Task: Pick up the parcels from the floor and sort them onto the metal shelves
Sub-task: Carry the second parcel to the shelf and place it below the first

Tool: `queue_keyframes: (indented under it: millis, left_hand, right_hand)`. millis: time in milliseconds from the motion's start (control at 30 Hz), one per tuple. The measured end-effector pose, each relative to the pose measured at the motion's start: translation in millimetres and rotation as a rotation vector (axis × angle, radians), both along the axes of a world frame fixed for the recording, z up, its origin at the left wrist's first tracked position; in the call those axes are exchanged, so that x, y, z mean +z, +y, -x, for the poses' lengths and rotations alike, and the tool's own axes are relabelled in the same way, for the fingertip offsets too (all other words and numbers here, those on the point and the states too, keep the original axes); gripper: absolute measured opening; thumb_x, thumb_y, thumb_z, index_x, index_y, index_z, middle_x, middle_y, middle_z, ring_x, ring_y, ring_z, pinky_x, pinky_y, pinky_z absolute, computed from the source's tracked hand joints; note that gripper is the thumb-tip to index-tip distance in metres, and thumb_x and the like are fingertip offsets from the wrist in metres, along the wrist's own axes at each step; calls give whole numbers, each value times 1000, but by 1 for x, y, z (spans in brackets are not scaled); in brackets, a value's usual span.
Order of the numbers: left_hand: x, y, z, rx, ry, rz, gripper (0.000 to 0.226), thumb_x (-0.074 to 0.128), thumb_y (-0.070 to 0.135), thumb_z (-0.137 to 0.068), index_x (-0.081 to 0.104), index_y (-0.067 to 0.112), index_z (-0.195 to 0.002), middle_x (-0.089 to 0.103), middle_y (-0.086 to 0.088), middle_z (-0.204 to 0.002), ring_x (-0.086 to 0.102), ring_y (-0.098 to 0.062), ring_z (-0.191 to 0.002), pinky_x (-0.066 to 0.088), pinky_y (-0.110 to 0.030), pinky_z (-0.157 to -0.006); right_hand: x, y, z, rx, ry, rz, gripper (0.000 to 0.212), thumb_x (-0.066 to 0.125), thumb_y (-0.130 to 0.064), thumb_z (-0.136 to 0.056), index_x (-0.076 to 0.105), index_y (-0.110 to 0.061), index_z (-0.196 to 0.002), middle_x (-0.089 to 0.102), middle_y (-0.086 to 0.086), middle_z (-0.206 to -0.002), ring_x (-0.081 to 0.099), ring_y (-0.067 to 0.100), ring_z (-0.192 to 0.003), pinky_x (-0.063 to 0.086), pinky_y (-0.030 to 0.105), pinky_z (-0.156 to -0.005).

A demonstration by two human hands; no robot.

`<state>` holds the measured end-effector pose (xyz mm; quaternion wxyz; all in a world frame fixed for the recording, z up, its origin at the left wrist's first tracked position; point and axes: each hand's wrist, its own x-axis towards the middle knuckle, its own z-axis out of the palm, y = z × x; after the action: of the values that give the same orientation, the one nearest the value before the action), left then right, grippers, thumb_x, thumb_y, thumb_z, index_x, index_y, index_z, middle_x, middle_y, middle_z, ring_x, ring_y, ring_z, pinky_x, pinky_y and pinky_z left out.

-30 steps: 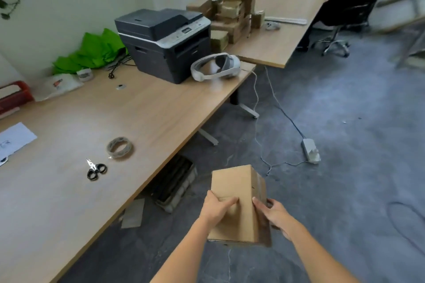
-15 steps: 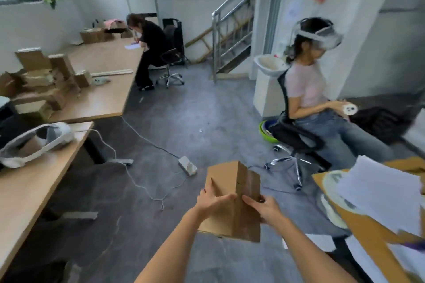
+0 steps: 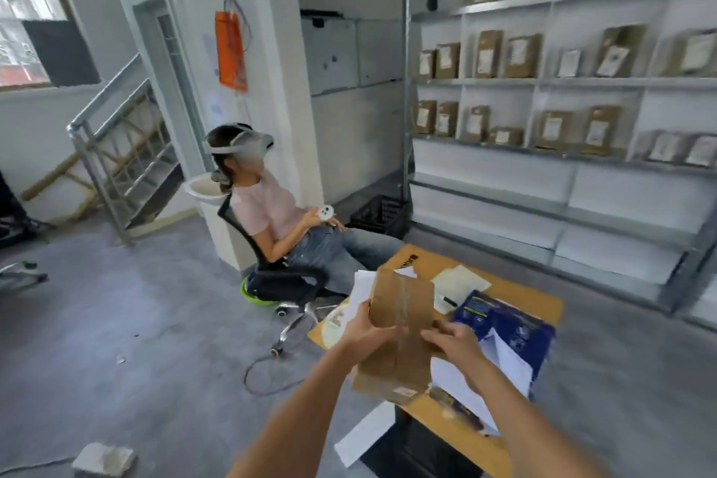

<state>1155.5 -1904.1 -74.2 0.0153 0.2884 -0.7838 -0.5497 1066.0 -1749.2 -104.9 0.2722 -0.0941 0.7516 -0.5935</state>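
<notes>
I hold a brown cardboard parcel (image 3: 399, 326) with clear tape along it in front of my chest, tilted. My left hand (image 3: 366, 326) grips its left edge and my right hand (image 3: 452, 341) grips its right side. The metal shelves (image 3: 504, 83) stand along the right wall, ahead of me and to the right. Several brown parcels with white labels (image 3: 520, 56) stand upright on the upper tiers. The lower tiers show only white panels.
A small wooden table (image 3: 508, 293) with papers and a blue box (image 3: 504, 326) is directly below the parcel. A seated person wearing a headset (image 3: 271, 213) sits on an office chair to the left of it. A black crate (image 3: 382, 211) sits near the shelf's left post. A cable loop (image 3: 267, 376) lies on the floor.
My view has swung right, from the desks and the printer to the seated person and now to the shelves. The parcel stays in both hands and has tilted.
</notes>
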Motion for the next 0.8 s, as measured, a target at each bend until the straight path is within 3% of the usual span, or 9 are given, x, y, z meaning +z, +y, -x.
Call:
queue_keyframes:
  millis: [67, 133, 233, 300, 367, 433, 500, 667, 800]
  left_hand:
    - [3, 34, 35, -38, 22, 25, 88, 82, 42, -64, 35, 20, -136, 55, -4, -131, 54, -25, -119, 48, -38, -99]
    - [8, 73, 67, -71, 38, 43, 91, 81, 43, -67, 31, 19, -139, 50, -5, -136, 50, -26, -123, 44, -42, -104]
    - [10, 136, 108, -118, 84, -19, 93, 81, 41, -69, 28, 17, -142, 46, -4, -140, 46, -26, -127, 42, -40, -106]
    - [10, 178, 131, -156, 104, -71, 91, 81, 39, -69, 29, 17, -140, 47, -4, -139, 48, -25, -125, 42, -41, -105]
    - [12, 220, 152, -193, 102, -123, 91, 80, 41, -69, 28, 16, -139, 48, -5, -139, 48, -26, -124, 43, -41, -105]
    - [13, 264, 172, -238, 105, -165, 92, 79, 42, -70, 28, 15, -141, 46, -5, -141, 47, -26, -127, 42, -40, -105]
    - [16, 308, 192, -297, 112, -181, 93, 80, 44, -68, 32, 13, -140, 48, -5, -141, 48, -25, -127, 42, -39, -106]
    - [18, 406, 233, -447, 89, -124, 82, 77, 47, -71, 40, 12, -135, 55, 0, -129, 53, -22, -119, 42, -29, -93]
    - [15, 469, 259, -598, 68, -96, 70, 74, 45, -75, 46, 14, -131, 57, 0, -127, 55, -22, -117, 42, -28, -92]
  right_hand:
    - [9, 37, 20, -102, 12, 37, 8, 64, -11, -85, 72, -8, -83, 71, 14, -87, 66, 28, -82, 56, 37, -80]
    - [11, 75, 47, -226, -6, 93, 21, 55, -7, -90, 70, -10, -75, 69, 17, -84, 61, 25, -74, 51, 32, -70]
    - [8, 137, 85, -290, 95, 95, 29, 48, 7, -89, 70, -2, -105, 68, 24, -112, 62, 27, -96, 50, 36, -92]
    - [12, 184, 103, -348, 121, 76, 33, 53, 10, -87, 63, 5, -118, 65, 18, -115, 58, 22, -102, 50, 28, -91]
    - [15, 230, 117, -415, 108, 84, 37, 63, -3, -86, 60, 3, -122, 63, 17, -119, 59, 23, -105, 49, 27, -88]
    - [14, 276, 128, -469, 80, 27, 62, 74, -40, -76, 57, -8, -127, 63, 14, -123, 60, 27, -112, 49, 35, -97]
    - [12, 321, 141, -510, 17, -24, 77, 68, -61, -70, 52, -12, -128, 61, 10, -124, 60, 27, -113, 49, 37, -95]
    - [6, 426, 156, -648, -102, -51, 64, 66, -55, -75, 60, -5, -115, 65, 13, -113, 64, 29, -101, 53, 35, -79]
    - [2, 494, 152, -800, -47, -53, 33, 74, -40, -75, 63, -10, -82, 68, 10, -94, 58, 14, -66, 41, 21, -51]
